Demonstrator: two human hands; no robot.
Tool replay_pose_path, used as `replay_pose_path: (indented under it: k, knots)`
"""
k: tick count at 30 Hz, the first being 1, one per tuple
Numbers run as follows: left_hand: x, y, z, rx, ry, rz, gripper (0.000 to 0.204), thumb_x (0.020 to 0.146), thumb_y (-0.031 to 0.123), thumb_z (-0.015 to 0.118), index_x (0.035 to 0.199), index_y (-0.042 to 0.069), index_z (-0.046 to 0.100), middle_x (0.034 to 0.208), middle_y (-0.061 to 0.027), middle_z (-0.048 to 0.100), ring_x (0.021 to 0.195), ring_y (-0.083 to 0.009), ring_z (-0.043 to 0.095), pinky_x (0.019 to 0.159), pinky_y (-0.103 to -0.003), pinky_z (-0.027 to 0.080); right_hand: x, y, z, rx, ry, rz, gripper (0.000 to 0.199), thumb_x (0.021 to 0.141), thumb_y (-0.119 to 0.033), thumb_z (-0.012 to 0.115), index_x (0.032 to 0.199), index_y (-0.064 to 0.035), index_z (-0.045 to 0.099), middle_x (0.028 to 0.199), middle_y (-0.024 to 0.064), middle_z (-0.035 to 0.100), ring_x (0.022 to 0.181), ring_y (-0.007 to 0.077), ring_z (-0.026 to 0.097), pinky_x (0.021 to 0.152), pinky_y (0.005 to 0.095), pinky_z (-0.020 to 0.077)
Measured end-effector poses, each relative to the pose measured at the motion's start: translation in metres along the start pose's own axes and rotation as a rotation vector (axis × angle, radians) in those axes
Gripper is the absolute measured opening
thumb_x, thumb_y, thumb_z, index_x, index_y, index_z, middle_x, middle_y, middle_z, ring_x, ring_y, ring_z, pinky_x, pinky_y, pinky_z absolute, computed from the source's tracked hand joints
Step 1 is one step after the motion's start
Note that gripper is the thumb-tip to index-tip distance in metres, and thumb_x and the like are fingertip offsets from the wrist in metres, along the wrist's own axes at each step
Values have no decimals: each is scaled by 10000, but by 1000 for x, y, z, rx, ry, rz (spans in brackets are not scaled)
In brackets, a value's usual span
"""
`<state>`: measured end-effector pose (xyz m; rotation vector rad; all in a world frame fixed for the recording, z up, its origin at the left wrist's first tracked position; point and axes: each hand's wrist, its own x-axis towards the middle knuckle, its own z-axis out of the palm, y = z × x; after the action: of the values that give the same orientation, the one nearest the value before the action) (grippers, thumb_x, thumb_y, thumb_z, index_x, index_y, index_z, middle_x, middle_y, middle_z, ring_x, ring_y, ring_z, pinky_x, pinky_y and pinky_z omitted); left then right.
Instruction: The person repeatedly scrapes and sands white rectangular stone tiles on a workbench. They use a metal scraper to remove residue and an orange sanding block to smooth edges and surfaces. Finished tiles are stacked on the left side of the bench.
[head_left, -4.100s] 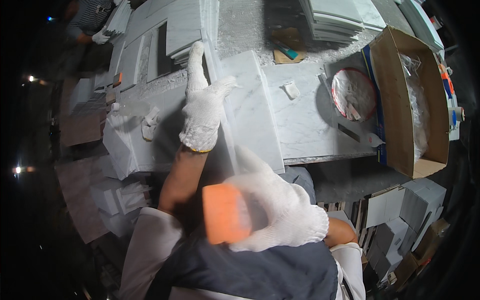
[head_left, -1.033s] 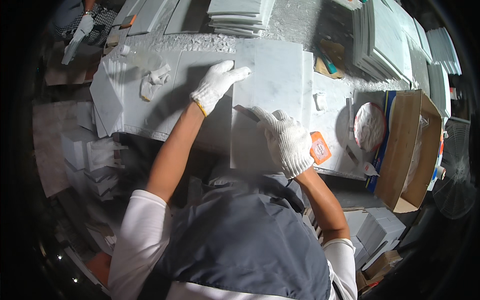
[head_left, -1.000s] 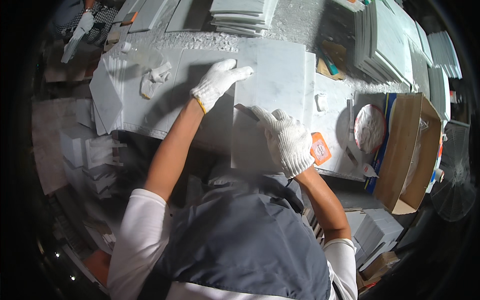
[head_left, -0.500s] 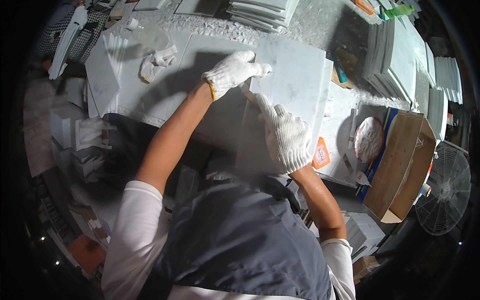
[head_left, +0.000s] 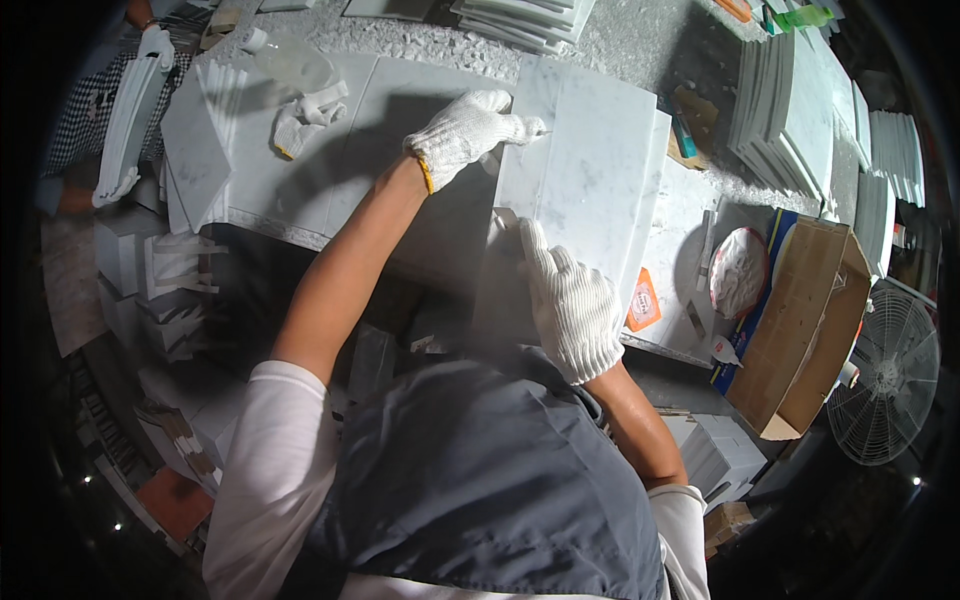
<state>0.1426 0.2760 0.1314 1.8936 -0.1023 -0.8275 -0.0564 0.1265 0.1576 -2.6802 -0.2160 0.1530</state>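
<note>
While touching a marble tile (head_left: pixel 592 150) on the workbench (head_left: pixel 645 62) with the left hand (head_left: pixel 465 130) — cannot tell how closed — pinches a thin tool (head_left: pixel 504 214) at the tile's left edge with the right hand (head_left: pixel 576 312).

Both arms (head_left: pixel 345 275) reach forward — left hand (head_left: pixel 465 135) white-gloved, thumb and fingers parted, past the worktop's (head_left: pixel 265 195) near edge — right hand (head_left: pixel 575 305) gloved, fingers curled, closer in

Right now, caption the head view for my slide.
Gloved left hand touching a veined slab, right hand holding a thin strip near its left edge.
</note>
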Motion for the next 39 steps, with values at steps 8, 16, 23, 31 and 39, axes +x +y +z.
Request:
replay_pose_path:
  k: [8, 16, 23, 31, 39]
  knots:
    - [1, -8, 5, 110, 55, 64, 383, 909, 352, 781, 793, 70, 549, 778, -22, 602, 719, -71, 567, 576, -257, 478, 24, -6, -5, 38, 63, -11, 524, 929, -154, 644, 1444, -120, 548, 870, 151, 669, 680, 351, 667, 617, 465, 539]
    - [8, -15, 6, -47, 59, 33, 381, 877, 361, 805, 782, 83, 563, 717, 6, 544, 650, -66, 478, 570, -266, 386, 19, -4, -9, 105, 11, -32, 519, 911, -99, 633, 1425, -100, 562, 872, 144, 680, 703, 351, 688, 617, 457, 541]
    - [11, -20, 4, -96, 2, 36, 269, 910, 240, 763, 859, 16, 623, 837, -16, 631, 842, -65, 584, 699, -266, 454, 0, 2, 0, 88, 10, -23, 531, 916, -155, 674, 1432, -97, 564, 835, 149, 658, 677, 357, 656, 624, 460, 525]
    - [5, -16, 11, 17, 83, 57, 334, 938, 252, 725, 760, 59, 519, 797, -7, 582, 814, -68, 567, 730, -249, 441, 3, -9, -4, 49, 16, 54, 494, 912, -168, 694, 1394, -114, 600, 852, 153, 663, 696, 358, 657, 641, 466, 525]
    - [6, -21, 11, 6, 126, 104, 483, 850, 482, 790, 750, 66, 567, 689, -14, 508, 660, -114, 438, 623, -334, 402, 2, -16, -3, 202, 61, 171, 467, 918, -130, 698, 1374, -82, 612, 961, 192, 698, 850, 370, 690, 757, 449, 546]
